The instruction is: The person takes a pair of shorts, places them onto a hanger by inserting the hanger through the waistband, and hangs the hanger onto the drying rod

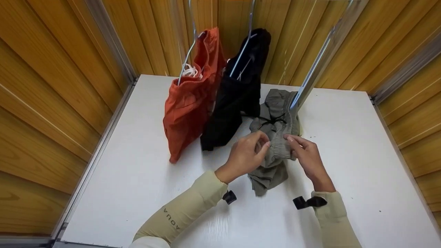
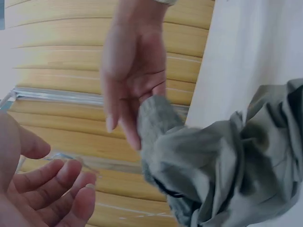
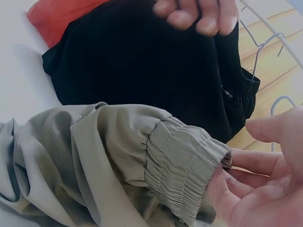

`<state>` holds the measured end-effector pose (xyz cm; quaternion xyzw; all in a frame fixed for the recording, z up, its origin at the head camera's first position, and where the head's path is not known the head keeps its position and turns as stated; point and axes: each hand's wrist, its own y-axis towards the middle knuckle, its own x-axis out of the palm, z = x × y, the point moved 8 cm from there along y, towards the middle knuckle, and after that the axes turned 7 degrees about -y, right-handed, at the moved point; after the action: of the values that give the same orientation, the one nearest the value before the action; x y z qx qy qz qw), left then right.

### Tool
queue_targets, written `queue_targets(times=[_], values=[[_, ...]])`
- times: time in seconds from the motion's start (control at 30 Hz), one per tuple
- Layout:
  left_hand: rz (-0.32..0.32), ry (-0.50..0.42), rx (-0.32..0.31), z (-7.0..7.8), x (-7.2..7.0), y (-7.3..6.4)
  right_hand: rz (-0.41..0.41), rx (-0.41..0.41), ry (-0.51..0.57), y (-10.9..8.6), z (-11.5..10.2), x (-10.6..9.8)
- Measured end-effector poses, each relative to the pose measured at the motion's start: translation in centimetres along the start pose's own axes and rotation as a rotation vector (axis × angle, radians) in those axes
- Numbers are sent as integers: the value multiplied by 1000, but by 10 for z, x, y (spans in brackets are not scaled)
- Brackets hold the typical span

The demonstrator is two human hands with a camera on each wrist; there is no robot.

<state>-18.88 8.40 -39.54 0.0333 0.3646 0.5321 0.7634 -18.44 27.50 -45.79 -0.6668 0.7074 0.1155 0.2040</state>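
Observation:
Grey shorts with a gathered elastic waistband and a black drawstring hang low over the white table. A wire hanger runs down into their waistband. My right hand holds the near end of that waistband, fingers on both sides of the cloth and thumb raised in the right wrist view. Just left of the shorts is my left hand, its fingers loosely bent. The left wrist view shows nothing in that left hand, and the cloth lies apart from it.
Red shorts with a white drawstring and a black garment hang on wire hangers left of the grey pair. The white tabletop lies beneath, with wood-look panels around it.

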Motion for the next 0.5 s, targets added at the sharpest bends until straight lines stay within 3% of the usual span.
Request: queue_targets(times=[0.23,0.5], values=[[-139,90,-76,-8,23,-8,-8,-11,83,-2,-7,6],[-193,170,-166,-16,28,-10,-104,-24,184,-8,-17,19]])
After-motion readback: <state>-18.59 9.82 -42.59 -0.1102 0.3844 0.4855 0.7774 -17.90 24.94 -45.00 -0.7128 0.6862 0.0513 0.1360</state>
